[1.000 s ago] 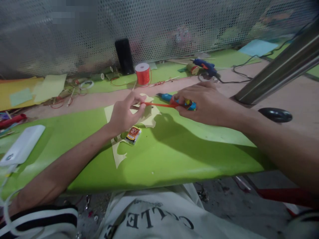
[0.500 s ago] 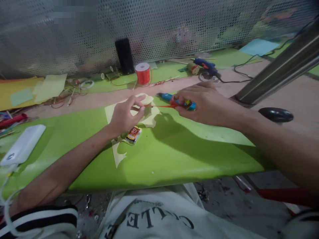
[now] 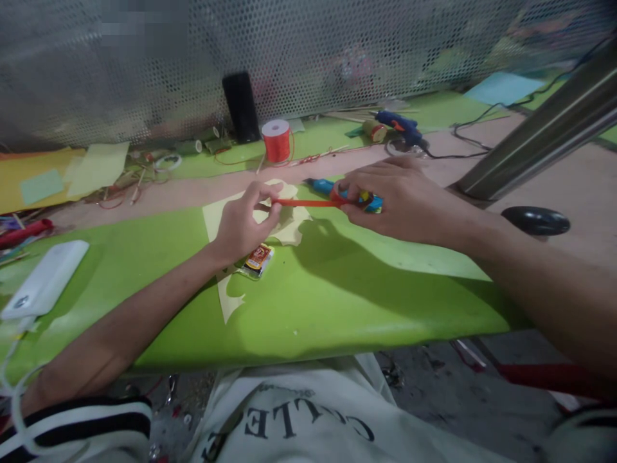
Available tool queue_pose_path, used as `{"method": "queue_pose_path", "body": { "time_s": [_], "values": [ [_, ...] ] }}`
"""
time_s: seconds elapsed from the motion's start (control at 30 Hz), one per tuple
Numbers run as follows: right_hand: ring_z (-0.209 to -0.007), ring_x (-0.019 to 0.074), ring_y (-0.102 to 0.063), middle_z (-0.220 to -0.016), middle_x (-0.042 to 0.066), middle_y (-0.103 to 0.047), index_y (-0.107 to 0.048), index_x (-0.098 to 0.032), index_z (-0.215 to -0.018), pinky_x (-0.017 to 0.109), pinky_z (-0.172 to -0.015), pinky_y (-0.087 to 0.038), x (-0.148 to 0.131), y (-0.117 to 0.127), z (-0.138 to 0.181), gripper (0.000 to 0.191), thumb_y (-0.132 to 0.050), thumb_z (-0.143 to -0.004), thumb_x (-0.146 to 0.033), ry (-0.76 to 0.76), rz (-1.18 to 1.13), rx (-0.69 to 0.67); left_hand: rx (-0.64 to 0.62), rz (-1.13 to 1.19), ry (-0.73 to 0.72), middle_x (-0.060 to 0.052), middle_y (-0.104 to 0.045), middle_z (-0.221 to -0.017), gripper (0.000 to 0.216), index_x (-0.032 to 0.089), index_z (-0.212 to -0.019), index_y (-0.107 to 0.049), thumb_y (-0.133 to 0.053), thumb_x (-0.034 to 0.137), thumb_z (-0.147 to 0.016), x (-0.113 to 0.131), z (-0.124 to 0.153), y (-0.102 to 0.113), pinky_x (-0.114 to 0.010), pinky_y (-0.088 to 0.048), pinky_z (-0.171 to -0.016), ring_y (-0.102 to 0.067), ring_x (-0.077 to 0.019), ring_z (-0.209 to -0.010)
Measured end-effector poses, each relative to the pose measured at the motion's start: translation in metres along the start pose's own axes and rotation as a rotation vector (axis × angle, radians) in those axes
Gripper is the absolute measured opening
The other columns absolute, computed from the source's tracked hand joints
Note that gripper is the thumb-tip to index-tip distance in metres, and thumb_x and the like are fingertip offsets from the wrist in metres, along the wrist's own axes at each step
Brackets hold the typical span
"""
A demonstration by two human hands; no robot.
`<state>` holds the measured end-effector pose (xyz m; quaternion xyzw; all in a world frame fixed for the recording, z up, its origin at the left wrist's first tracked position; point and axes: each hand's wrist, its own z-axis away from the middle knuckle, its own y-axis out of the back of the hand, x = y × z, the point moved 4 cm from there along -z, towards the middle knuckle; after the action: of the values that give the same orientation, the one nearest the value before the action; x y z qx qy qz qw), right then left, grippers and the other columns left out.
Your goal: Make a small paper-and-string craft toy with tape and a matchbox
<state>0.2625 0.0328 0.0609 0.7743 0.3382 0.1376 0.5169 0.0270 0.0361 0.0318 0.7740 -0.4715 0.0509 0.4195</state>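
A: You sat at a table under a green sheet, with a perforated metal screen standing behind it.

B: You held a red strip stretched level between your hands, just above the sheet's far edge.

A: Your left hand pinched the strip's left end between thumb and forefinger. Your right hand, at 3 o'clock from it, was closed over the other end, so the two hands were apart with the strip taut between them.

B: Your right hand also lay over a blue tool, whose tip poked out toward 10 o'clock, just behind the strip. I couldn't tell whether you gripped it.

A: Beneath the strip lay a pale yellow cut-out, flat on the sheet. A small orange packet rested at 6 o'clock from your left hand, beside your wrist.

B: Further out, a red spool stood at 12 o'clock from the strip, with a black upright block at 11 o'clock from the spool.

A: A blue glue gun lay at 1 o'clock, a white power bank at 8 o'clock, and a black oval object at 3 o'clock, past your right wrist.
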Motion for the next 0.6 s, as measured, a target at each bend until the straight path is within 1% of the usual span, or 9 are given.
{"method": "queue_pose_path", "body": {
  "time_s": [0.1, 0.17, 0.23, 0.3, 0.4, 0.5, 0.6],
  "values": [
    [-0.094, 0.0273, -0.067, -0.097, 0.005, -0.073, -0.045, -0.022, -0.076, 0.044, -0.094, -0.035, -0.0011, 0.0012, -0.0002, 0.014, -0.047, -0.088, -0.03, 0.009, -0.009, 0.002, 0.014, 0.016, -0.015, -0.005, -0.074, -0.118, 0.021, 0.02, -0.108, -0.056, -0.063, 0.02, -0.088, -0.0012, -0.0004, 0.0006, -0.025, -0.065, -0.079, -0.073, -0.0202, -0.108],
    [-0.093, 0.0281, -0.068, -0.096, 0.005, -0.073, -0.046, -0.022, -0.077, 0.044, -0.093, -0.037, -0.0012, 0.0015, -0.0005, 0.013, -0.047, -0.088, -0.03, 0.006, 0.0, 0.0, 0.009, 0.01, -0.045, -0.006, -0.075, -0.117, 0.022, 0.02, -0.11, -0.057, -0.063, 0.021, -0.089, -0.0014, -0.0006, 0.0006, -0.025, -0.066, -0.078, -0.073, -0.0202, -0.107],
    [-0.087, 0.0275, -0.068, -0.093, 0.006, -0.073, -0.047, -0.022, -0.078, 0.043, -0.09, -0.04, -0.0011, 0.0016, -0.0008, 0.012, -0.048, -0.088, -0.029, 0.007, 0.01, 0.007, 0.002, 0.011, -0.071, -0.006, -0.076, -0.114, 0.015, 0.019, -0.104, -0.059, -0.062, 0.021, -0.089, -0.0011, -0.0006, 0.0005, -0.027, -0.066, -0.078, -0.075, -0.0203, -0.102],
    [-0.081, 0.0258, -0.067, -0.091, 0.007, -0.072, -0.049, -0.022, -0.079, 0.04, -0.085, -0.043, -0.0012, 0.0019, -0.0009, 0.011, -0.049, -0.088, -0.028, 0.026, 0.014, 0.027, -0.002, 0.039, -0.062, -0.009, -0.076, -0.114, 0.009, 0.018, -0.097, -0.059, -0.063, 0.022, -0.09, -0.0011, -0.0005, 0.0007, -0.028, -0.066, -0.078, -0.076, -0.0207, -0.099],
    [-0.078, 0.0236, -0.066, -0.09, 0.008, -0.071, -0.051, -0.021, -0.079, 0.035, -0.078, -0.047, -0.002, 0.0032, -0.0007, 0.01, -0.051, -0.087, -0.027, 0.063, 0.007, 0.054, -0.014, 0.055, -0.023, -0.013, -0.074, -0.12, 0.009, 0.018, -0.091, -0.056, -0.062, 0.025, -0.091, -0.0012, -0.0001, 0.001, -0.027, -0.066, -0.076, -0.076, -0.0212, -0.098],
    [-0.083, 0.0246, -0.067, -0.093, 0.01, -0.071, -0.052, -0.021, -0.08, 0.034, -0.076, -0.048, -0.0024, 0.0056, -0.0013, 0.009, -0.051, -0.087, -0.025, 0.069, 0.0, 0.048, -0.036, 0.041, -0.021, -0.014, -0.073, -0.12, 0.01, 0.018, -0.09, -0.054, -0.061, 0.025, -0.091, -0.0006, -0.0001, 0.0008, -0.027, -0.066, -0.072, -0.077, -0.0212, -0.095],
    [-0.089, 0.0287, -0.067, -0.099, 0.012, -0.071, -0.053, -0.02, -0.081, 0.038, -0.079, -0.049, -0.0029, 0.01, -0.0041, 0.009, -0.05, -0.088, -0.025, 0.053, 0.036, 0.033, -0.035, 0.044, -0.032, -0.013, -0.074, -0.117, 0.009, 0.017, -0.091, -0.053, -0.06, 0.024, -0.092, -0.0004, -0.0005, 0.001, -0.026, -0.065, -0.073, -0.075, -0.0218, -0.1]
  ]
}}
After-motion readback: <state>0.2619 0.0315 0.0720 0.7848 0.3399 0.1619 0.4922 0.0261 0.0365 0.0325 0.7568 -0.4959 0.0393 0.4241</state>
